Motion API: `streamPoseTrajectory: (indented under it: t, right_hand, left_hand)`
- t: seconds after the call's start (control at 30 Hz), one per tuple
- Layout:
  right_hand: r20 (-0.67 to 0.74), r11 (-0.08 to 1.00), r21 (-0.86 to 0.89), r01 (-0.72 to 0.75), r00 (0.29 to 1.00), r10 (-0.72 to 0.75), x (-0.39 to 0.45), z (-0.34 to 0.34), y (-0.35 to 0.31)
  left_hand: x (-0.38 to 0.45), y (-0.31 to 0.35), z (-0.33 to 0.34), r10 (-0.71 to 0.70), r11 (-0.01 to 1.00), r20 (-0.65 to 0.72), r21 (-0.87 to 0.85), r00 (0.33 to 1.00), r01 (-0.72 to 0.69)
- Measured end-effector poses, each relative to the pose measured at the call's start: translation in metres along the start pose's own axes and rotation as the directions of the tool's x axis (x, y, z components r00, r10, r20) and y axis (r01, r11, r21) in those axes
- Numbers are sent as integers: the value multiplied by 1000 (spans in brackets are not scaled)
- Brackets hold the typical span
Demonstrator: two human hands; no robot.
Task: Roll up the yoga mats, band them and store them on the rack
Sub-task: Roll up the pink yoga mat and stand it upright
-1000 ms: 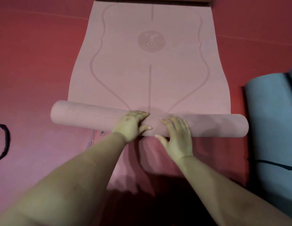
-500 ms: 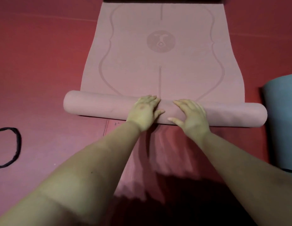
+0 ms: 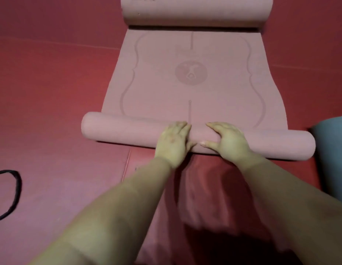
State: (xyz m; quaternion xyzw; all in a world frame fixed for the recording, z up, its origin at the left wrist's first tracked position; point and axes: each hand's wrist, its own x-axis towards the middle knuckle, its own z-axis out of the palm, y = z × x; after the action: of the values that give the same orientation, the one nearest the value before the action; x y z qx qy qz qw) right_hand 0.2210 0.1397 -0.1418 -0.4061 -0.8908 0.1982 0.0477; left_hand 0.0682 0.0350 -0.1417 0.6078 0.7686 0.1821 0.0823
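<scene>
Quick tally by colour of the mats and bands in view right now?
Pink mats: 2, one half-rolled under both hands, one rolled at the far end
Blue-grey mats: 1
Black bands: 1
Total: 4

Two hands, the left [image 3: 173, 144] and the right [image 3: 228, 141]; two pink mats, one half rolled [image 3: 193, 88], one rolled [image 3: 196, 11]; one blue mat [image 3: 332, 155]; one black band [image 3: 12, 194].

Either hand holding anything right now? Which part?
Nothing gripped. Left hand and right hand press flat on the middle of the pink mat's rolled part.
</scene>
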Motion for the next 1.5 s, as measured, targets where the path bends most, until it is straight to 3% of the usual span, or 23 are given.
streamPoseTrajectory:
  t: [0.03, 0.17, 0.27, 0.37, 0.43, 0.47, 0.57, 0.7, 0.87, 1.5]
  right_hand:
    - [-3, 999, -36, 7, 1000, -7, 1, 0, -1]
    - [-242, 989, -137, 62, 966, -94, -23, 22, -10]
    - [-181, 992, -116, 45, 981, -66, -9, 21, -9]
    - [-42, 998, -62, 17, 999, -20, 27, -2, -2]
    - [50, 1000, -17, 14, 999, -13, 38, -10, 1]
    - [21, 999, -29, 28, 999, -27, 35, -11, 1]
    - [-177, 992, -110, 62, 981, -80, 13, 6, 1]
    - [-42, 987, -155, 39, 998, -46, 34, -10, 1]
    - [66, 993, -118, 5, 998, 2, 43, -27, -5]
    - [337, 989, -95, -112, 931, 137, -204, -8, -67]
  left_hand:
    - [-2, 1, 0, -18, 1000, -7, -20, 1000, 18]
    - [26, -10, -5, -8, 1000, 164, -9, 986, 10]
    - [47, -8, -13, -17, 1000, 228, 27, 974, 11]
    - [30, -8, -6, 38, 997, 18, 63, 999, -39]
    - [19, -12, 1, 45, 998, -10, 40, 999, -44]
    - [22, -14, 3, 39, 999, -3, 28, 999, -39]
    - [44, -21, -7, 44, 999, 124, 11, 991, -46]
    - [74, -22, -25, 67, 984, 383, 130, 922, -125]
    - [93, -8, -42, -3, 946, 424, 295, 905, -135]
    - [-151, 61, -56, -41, 980, 637, 174, 770, -92]
